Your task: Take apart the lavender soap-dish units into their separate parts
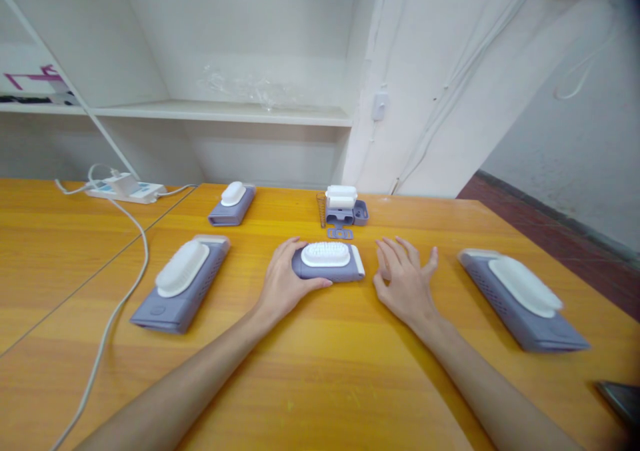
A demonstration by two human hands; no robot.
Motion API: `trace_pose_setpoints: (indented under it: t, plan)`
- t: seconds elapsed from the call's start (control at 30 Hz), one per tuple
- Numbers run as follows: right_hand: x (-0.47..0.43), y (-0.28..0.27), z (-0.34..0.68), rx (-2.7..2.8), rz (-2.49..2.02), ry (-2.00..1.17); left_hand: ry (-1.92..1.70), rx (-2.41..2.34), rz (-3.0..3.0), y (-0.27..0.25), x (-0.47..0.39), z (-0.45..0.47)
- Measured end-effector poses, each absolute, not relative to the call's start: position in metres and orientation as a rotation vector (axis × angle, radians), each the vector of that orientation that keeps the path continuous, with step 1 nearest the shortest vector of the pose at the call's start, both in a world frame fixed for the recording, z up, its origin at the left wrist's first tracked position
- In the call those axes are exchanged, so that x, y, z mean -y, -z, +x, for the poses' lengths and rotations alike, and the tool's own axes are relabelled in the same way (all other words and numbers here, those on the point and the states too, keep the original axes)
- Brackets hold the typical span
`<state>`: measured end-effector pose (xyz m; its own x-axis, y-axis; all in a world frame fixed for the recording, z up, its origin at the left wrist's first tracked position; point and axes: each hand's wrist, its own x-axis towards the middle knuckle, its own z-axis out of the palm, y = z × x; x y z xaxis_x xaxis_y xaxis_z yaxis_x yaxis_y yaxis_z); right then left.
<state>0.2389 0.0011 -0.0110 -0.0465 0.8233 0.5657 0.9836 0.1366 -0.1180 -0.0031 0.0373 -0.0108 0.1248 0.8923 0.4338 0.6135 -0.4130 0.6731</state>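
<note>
A grey-purple case lies crosswise on the wooden table, with a white bristled brush head on its top, bristles up. My left hand is closed around the case's left end, thumb along the near side and fingers behind. To the right of the case, apart from it, my right hand hovers low over or rests on the table; its fingers are spread and nothing shows in them. Behind the case sit white rollers, a small grey tray, a flat grey frame piece and a spring-like coil.
Similar cases with white tops stand at the left, back left and right. A white cable runs from a power strip across the left. A dark object lies at the right edge. Shelves rise behind.
</note>
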Motion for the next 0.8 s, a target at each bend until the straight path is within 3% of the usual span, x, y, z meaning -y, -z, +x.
trace_pose_setpoints:
  t: [0.33, 0.8]
  plan:
    - [0.008, -0.001, 0.235, 2.332, -1.433, 0.329, -1.169, -1.276, 2.116, 0.009, -0.037, -0.003]
    - [0.006, -0.006, 0.234, 2.360, -1.407, 0.370, -1.088, -1.253, 2.190, 0.003, -0.031, -0.002]
